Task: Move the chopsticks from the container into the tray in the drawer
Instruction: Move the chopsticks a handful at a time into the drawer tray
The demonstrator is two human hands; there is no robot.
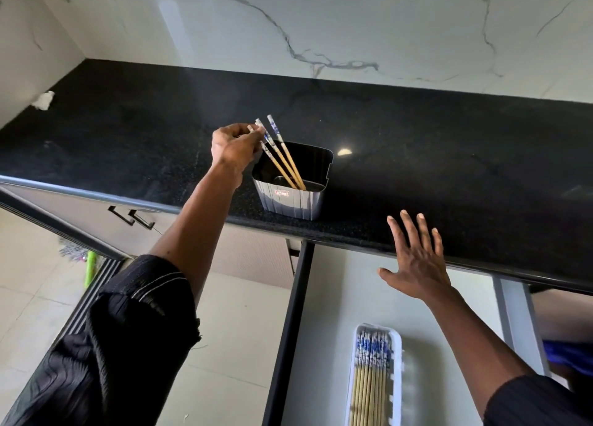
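Note:
A grey ribbed container [290, 201] stands near the front edge of the black countertop [417, 156]. Three wooden chopsticks [284, 157] with blue-and-white tops lean out of it to the left. My left hand [234, 148] is pinched on their upper ends, their tips still inside the container. My right hand [417, 258] hovers flat with fingers spread over the counter edge, holding nothing. Below, in the open drawer [321, 313], a white tray [396, 377] holds several matching chopsticks [372, 374] laid side by side.
A crumpled white tissue [43, 100] lies at the counter's far left corner. A marble-patterned wall [321, 24] rises behind the counter. Cabinet doors with black handles [133, 218] sit below left. Something blue [568, 355] shows at the drawer's right side.

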